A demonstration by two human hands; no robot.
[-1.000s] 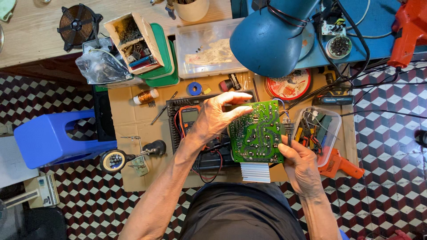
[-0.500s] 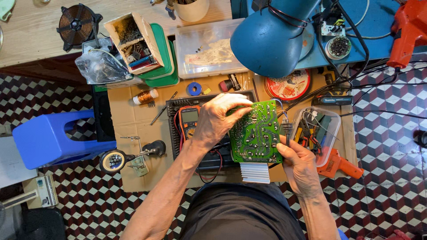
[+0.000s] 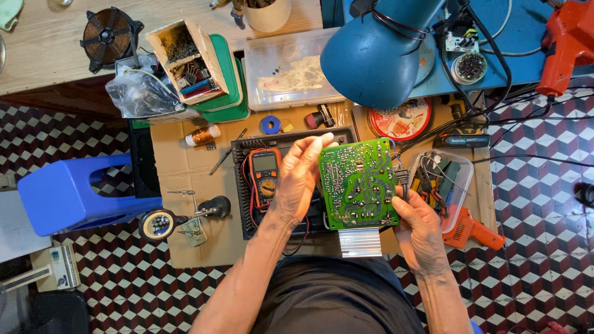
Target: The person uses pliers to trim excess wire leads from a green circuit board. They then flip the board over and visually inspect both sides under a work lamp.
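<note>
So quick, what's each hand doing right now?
Left hand: fingers on the left edge of the green circuit board, gripping it.
Right hand: closed on the board's lower right edge, holding it.

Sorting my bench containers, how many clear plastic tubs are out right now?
2: one clear tub at the top of the bench beside the blue lamp, one clear tub of parts right of the green circuit board. Others may be hidden.

An electronics repair workshop, shown by a cluttered cardboard-covered bench (image 3: 185, 161) bearing an orange-cased digital multimeter (image 3: 266, 179), a green soldered circuit board (image 3: 357, 185), a copper wire spool (image 3: 203, 135), clear plastic parts boxes (image 3: 291, 74) and a blue desk lamp (image 3: 377, 52).
</note>
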